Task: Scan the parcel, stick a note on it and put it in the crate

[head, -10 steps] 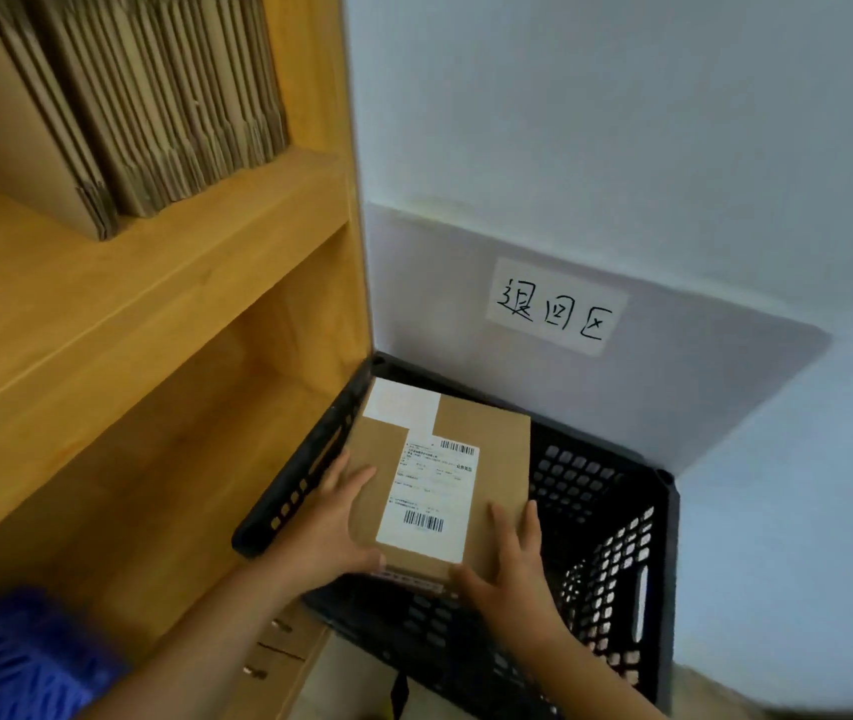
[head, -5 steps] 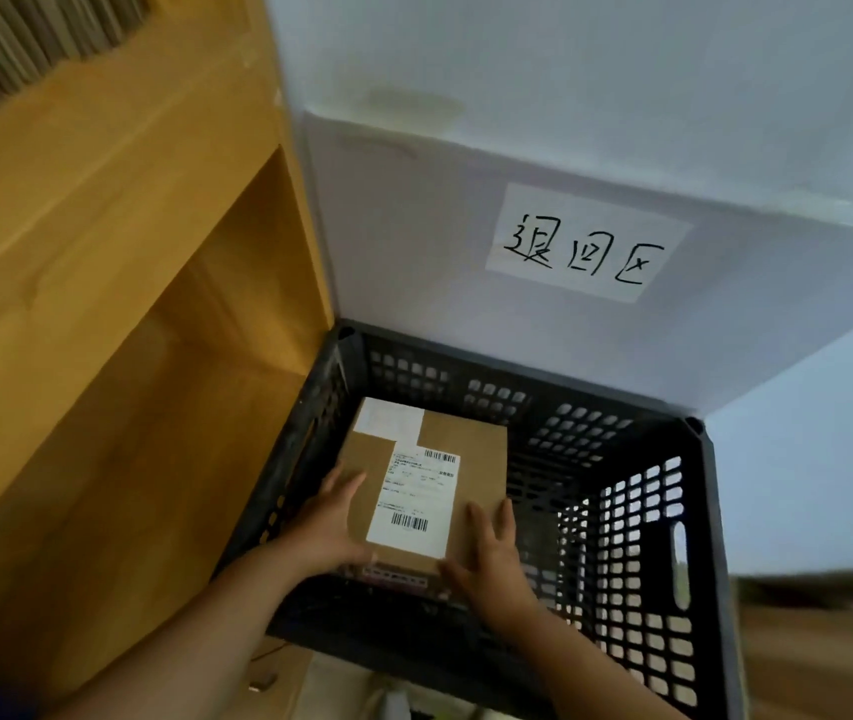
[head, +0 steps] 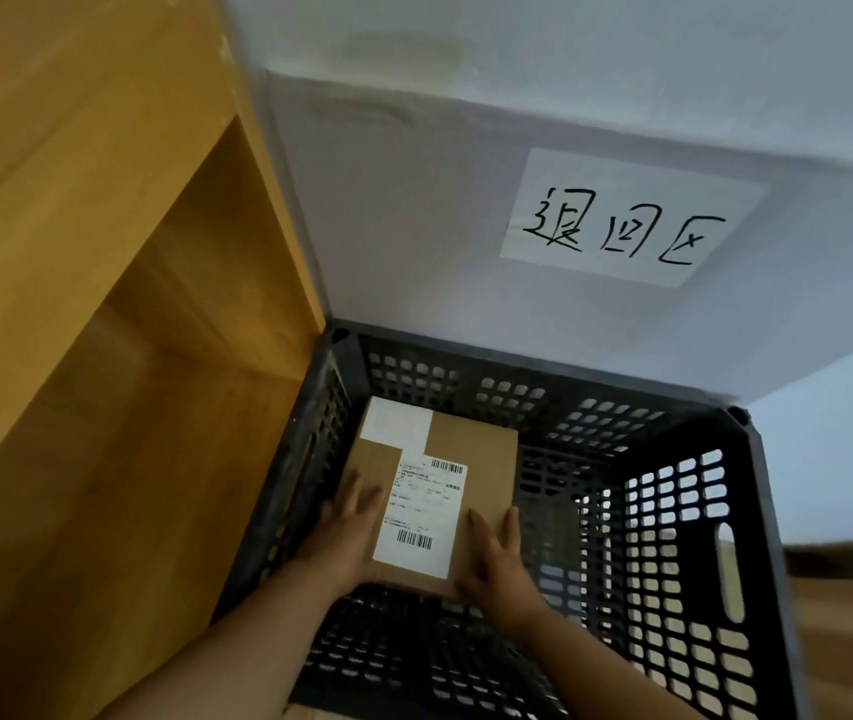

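Observation:
A brown cardboard parcel point(head: 481, 475) sits low inside the black perforated plastic crate point(head: 715, 517), toward its left wall. A white shipping label point(head: 422, 511) with two barcodes lies on its top, and a pale note point(head: 396, 427) is stuck at its far left corner. My left hand point(head: 346, 537) grips the parcel's near left edge, fingers on top. My right hand point(head: 497, 558) holds the near right corner. Both forearms reach down into the crate. I cannot tell whether the parcel rests on the crate's floor.
A wooden shelf unit point(head: 102, 356) stands tight against the crate's left side. Behind the crate is a white wall with a paper sign point(head: 627, 220) bearing handwritten characters. Wooden floor point(head: 850, 641) shows at the right.
My hands have lowered the parcel from the crate's rim down deep inside it. My head has tilted further down, so the upper shelf with cardboard has left the view.

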### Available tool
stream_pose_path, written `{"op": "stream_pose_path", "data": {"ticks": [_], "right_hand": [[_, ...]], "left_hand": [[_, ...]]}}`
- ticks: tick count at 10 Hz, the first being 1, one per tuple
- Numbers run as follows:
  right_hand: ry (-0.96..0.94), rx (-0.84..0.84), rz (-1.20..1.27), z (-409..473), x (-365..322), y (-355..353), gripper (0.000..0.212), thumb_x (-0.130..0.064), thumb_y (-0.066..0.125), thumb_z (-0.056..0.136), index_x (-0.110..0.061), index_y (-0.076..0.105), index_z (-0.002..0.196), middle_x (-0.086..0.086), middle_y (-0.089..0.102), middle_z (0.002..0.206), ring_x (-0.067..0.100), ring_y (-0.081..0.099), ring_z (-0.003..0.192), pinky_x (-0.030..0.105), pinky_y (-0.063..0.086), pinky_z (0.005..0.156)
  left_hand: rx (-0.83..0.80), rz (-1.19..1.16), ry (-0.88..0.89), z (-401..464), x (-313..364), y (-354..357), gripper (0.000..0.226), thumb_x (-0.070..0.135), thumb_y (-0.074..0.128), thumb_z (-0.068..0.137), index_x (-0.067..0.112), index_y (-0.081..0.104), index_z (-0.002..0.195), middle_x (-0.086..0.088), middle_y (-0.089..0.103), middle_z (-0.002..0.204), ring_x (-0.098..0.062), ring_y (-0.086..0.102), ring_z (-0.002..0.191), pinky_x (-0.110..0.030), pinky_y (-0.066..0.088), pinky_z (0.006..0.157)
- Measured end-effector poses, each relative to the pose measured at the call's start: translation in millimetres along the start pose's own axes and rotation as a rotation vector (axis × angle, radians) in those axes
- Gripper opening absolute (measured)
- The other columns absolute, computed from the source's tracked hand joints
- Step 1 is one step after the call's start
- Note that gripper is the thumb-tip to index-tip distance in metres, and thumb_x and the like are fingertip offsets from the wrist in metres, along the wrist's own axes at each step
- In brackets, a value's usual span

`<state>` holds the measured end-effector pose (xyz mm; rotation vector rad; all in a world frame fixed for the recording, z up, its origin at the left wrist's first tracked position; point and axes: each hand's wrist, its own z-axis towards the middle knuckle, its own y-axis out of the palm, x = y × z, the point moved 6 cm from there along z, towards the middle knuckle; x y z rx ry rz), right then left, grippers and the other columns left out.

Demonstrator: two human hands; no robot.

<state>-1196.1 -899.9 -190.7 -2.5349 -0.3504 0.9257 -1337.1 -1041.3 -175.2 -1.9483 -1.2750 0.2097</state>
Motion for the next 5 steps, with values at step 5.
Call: {"op": "stream_pose_path", "data": {"ticks": [5], "right_hand": [[0.011, 0.164, -0.083, -28.6, -5.9, -48.4, 0.07, -0.016, 0.055, 0.09, -0.027, 0.016, 0.147, 0.008, 0.007, 0.158, 0.028, 0.035, 0.135, 0.036, 0.041, 0.104]], "left_hand": [[0.234, 0.077, 0.066, -8.7, 40.3, -30.5, 0.072, 0.024, 0.055, 0.086, 0.026, 0.013, 0.145, -0.002, 0.006, 0.158, -0.027, 0.01, 0.142, -0.041, 0.026, 0.113]]}}
